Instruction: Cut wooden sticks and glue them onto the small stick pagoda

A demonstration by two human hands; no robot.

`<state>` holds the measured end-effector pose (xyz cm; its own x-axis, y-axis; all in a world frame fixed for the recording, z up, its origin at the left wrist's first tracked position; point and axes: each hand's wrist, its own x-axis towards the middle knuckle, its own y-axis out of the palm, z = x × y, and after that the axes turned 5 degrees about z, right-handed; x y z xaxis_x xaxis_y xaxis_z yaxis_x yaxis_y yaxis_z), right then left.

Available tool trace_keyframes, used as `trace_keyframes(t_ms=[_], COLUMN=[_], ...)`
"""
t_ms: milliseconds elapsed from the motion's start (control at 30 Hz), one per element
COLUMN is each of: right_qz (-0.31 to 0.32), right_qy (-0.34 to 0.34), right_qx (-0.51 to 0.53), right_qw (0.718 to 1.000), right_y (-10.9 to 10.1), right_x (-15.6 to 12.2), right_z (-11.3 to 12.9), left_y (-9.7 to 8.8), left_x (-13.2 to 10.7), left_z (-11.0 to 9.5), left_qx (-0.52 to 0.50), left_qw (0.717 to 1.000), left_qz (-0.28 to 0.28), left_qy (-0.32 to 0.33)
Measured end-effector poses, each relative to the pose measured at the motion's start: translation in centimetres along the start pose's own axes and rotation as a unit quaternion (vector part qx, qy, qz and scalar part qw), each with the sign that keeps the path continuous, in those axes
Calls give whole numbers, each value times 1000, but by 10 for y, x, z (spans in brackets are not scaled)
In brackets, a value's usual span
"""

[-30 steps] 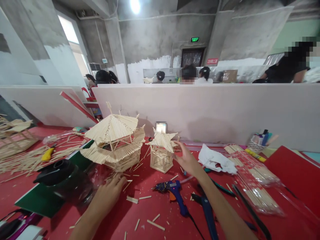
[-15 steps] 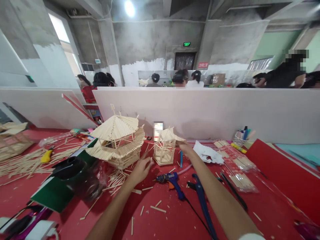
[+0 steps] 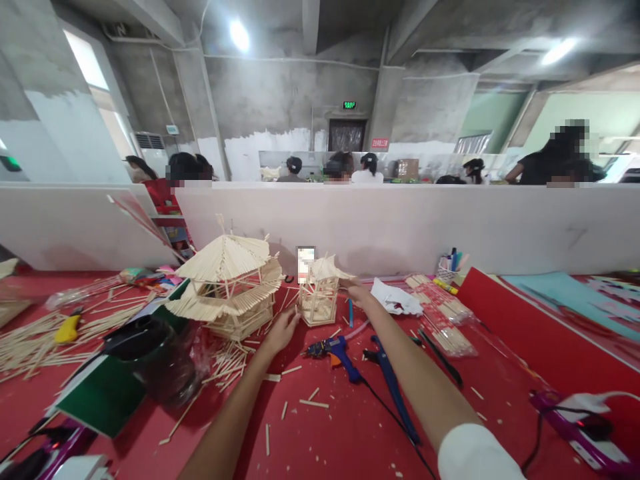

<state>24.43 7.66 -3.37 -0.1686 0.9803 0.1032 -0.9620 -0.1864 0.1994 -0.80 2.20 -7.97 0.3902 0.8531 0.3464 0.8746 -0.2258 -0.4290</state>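
Illumination is bright and even, supplied by ceiling lamps (image 3: 240, 35) at upper centre and upper right, plus an overexposed window (image 3: 86, 60) at upper left. Shadows on the red table (image 3: 350, 433) are soft and short. Wide-angle distortion bends lines at the frame edges; several faces are pixelated.
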Motion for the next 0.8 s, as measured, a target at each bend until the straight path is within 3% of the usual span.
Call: trace_keyframes(t_ms=[433,800], right_qz=[-18,-37], right_qy=[14,-68], right_qx=[14,31], right_qw=[1000,996], right_y=[15,27], right_x=[-32,-32], right_z=[-9,-10], left_y=[-1,0], left_x=[8,14], left_z=[11,13], left_qx=[-61,-104], left_qw=[997,991], left_qz=[-53,-78], left_qy=[-4,-11])
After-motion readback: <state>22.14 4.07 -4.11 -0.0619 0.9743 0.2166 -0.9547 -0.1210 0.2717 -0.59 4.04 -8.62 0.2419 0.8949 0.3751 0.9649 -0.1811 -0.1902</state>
